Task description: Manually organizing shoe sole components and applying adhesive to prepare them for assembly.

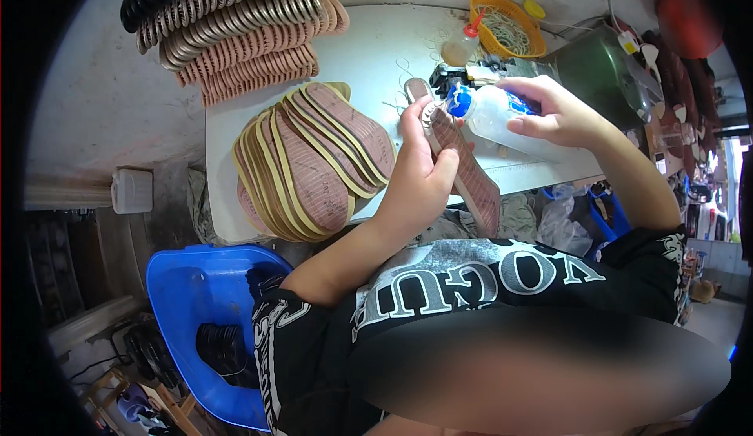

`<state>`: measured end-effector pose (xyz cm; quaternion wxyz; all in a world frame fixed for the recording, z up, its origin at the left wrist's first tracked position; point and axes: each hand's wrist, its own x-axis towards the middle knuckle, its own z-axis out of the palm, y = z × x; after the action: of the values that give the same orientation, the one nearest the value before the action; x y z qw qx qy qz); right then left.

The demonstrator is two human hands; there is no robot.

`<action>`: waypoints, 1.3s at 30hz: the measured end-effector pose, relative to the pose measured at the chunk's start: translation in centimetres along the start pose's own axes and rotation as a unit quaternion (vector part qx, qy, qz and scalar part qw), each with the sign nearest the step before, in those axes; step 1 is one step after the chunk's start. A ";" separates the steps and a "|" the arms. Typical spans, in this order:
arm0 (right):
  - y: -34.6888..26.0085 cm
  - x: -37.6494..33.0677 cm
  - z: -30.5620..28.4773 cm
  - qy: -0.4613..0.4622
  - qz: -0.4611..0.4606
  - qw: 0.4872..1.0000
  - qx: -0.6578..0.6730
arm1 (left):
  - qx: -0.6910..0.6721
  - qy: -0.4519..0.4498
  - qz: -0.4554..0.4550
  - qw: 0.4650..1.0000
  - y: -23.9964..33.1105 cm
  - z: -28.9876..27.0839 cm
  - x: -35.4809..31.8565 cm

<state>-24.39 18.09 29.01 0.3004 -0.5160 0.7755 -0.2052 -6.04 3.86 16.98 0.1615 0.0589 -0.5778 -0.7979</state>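
Note:
My left hand (420, 181) is closed around a long brown insole (477, 189), which slants from the table towards my body. By my fingertips, a small pale piece with a ridged edge (427, 116) lies against the insole; I cannot tell exactly what it is. My right hand (558, 113) grips a whitish squeeze bottle (490, 118) with a blue top (460, 102). The bottle is tilted, its tip pointing left at the insole beside my left fingers. Whether the tip touches the insole, I cannot make out.
A fanned pile of insoles (314, 153) covers the left of the white table (376, 36). Stacked ridged pieces (243, 24) rise behind it. Farther back stand a red-nozzled bottle (460, 47) and an orange basket of cords (510, 28). A blue tub (176, 287) sits lower left.

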 end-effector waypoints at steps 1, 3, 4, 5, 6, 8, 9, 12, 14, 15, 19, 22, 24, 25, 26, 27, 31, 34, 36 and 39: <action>-0.1 -0.1 -0.1 -0.004 -0.015 1.000 -0.007 | 0.012 -0.004 0.001 1.000 -0.1 0.0 -0.1; -0.2 -0.1 -0.3 0.004 -0.019 1.000 -0.020 | 0.044 -0.007 0.006 0.999 -0.2 0.1 -0.3; -0.1 -0.1 -0.4 0.001 -0.018 0.999 -0.028 | 0.055 -0.012 0.012 0.998 -0.3 0.1 -0.3; -0.1 -0.1 -0.4 -0.001 -0.012 0.999 -0.034 | 0.048 -0.010 0.009 0.999 -0.3 0.2 -0.3; -0.1 -0.1 -0.5 0.000 -0.020 0.999 -0.045 | 0.040 -0.011 0.011 0.999 -0.3 0.2 -0.4; -0.2 -0.2 -0.6 0.004 -0.027 0.997 -0.067 | 0.029 -0.009 0.015 0.999 -0.3 0.3 -0.4; -0.2 -0.2 -0.6 0.001 -0.022 0.997 -0.070 | 0.026 -0.006 0.017 1.000 -0.3 0.3 -0.4; -0.4 -0.2 -0.9 -0.004 -0.011 0.997 -0.081 | 0.015 -0.006 0.011 1.000 -0.5 0.4 -0.3; -0.6 -0.1 -1.0 -0.001 -0.013 0.996 -0.092 | 0.009 -0.007 0.007 1.000 -0.5 0.3 -0.4; -0.7 -0.1 -1.0 -0.004 -0.009 0.996 -0.094 | 0.005 -0.006 0.006 1.000 -0.5 0.4 -0.4; -1.0 0.0 -1.2 -0.009 -0.001 0.995 -0.102 | 0.002 -0.007 0.020 1.000 -0.6 0.4 -0.4; -1.2 0.0 -1.2 -0.018 0.006 0.994 -0.109 | 0.006 -0.005 0.019 1.000 -0.7 0.4 -0.4; -1.3 0.2 -1.2 -0.020 0.006 0.993 -0.115 | 0.001 -0.007 0.016 1.000 -0.8 0.4 -0.4; -1.3 0.2 -1.2 -0.019 0.001 0.993 -0.119 | -0.001 -0.007 0.014 1.000 -0.9 0.3 -0.3; -1.4 0.3 -1.2 -0.017 -0.003 0.992 -0.123 | -0.001 -0.009 0.018 1.000 -1.0 0.3 -0.3; -1.5 0.3 -1.2 -0.020 -0.001 0.992 -0.123 | 0.000 -0.011 0.022 1.000 -1.0 0.3 -0.3; -1.6 0.3 -1.3 -0.029 0.008 0.993 -0.118 | -0.014 -0.013 0.021 1.000 -1.2 0.4 -0.3; -1.4 0.4 -1.4 -0.030 0.002 0.992 -0.119 | -0.006 -0.012 0.014 1.000 -1.2 0.3 -0.3; -1.1 0.6 -1.3 -0.023 -0.010 0.993 -0.111 | -0.006 -0.010 0.024 1.000 -1.1 0.1 -0.3; -0.6 0.6 -1.2 -0.002 -0.020 0.996 -0.085 | 0.015 -0.003 0.024 1.000 -0.8 -0.3 -0.1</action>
<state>-24.93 17.27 30.10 0.2526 -0.5558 0.7789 -0.1434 -6.01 3.91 16.10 0.1777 0.0451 -0.5914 -0.7853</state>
